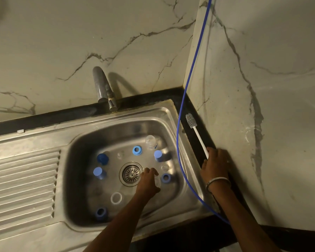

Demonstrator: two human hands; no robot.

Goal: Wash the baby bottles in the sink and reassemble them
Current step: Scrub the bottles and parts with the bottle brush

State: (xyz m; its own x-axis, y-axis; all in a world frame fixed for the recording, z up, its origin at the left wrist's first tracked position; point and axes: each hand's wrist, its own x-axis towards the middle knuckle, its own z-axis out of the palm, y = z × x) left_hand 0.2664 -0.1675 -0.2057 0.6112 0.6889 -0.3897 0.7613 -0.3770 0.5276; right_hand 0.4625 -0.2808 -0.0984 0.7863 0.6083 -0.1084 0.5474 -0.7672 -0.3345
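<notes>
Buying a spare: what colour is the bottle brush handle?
White handle, grey bristles, in the head view.

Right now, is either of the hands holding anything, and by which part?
The right hand grips the bottle brush by the lower end of its white handle. The left hand reaches a clear bottle; its grip cannot be told.

Home kitchen: steel sink [102, 124] with ribbed drainboard [24, 182], tap [103, 88], dark counter [44, 118], marble-look wall tiles [80, 33].
</notes>
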